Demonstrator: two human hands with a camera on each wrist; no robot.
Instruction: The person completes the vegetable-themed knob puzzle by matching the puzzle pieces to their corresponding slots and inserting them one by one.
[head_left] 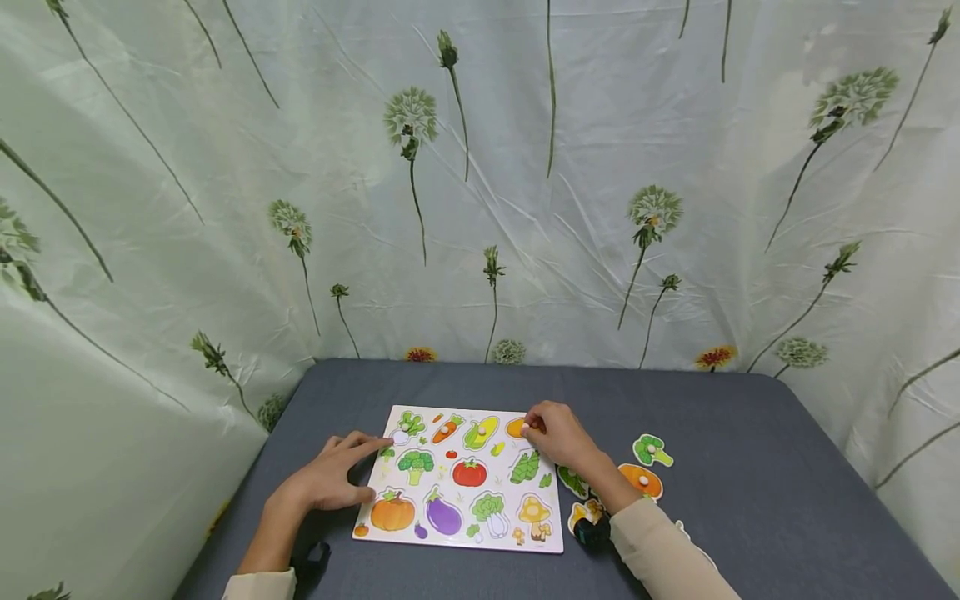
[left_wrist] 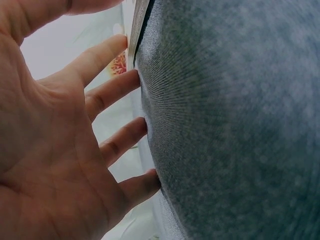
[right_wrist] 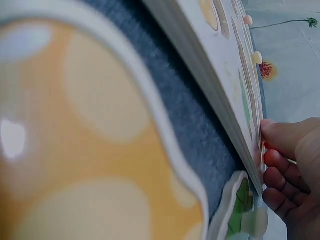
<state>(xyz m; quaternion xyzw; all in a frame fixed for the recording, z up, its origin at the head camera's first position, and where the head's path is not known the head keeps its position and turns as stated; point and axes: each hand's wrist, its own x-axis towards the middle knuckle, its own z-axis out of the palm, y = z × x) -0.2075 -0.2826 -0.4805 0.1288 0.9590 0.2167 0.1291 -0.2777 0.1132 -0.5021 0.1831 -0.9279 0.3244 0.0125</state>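
Curtained-off nook, rm type unclear: floral drapes (head_left: 517, 292), dk-grey tbl (head_left: 750, 483)

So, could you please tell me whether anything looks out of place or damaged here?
Nothing looks spilled or damaged. The loose pieces look slightly untidy, though, scattered on the table right of the puzzle board rather than set into it.

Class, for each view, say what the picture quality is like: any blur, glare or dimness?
Head view: bright and fairly even, with the pictures on the puzzle board readable; left wrist view: dimmer, the left hand fairly clear, the grey cloth blurring towards the right; right wrist view: the orange spotted piece looms out of focus, a white glare spot at its left.
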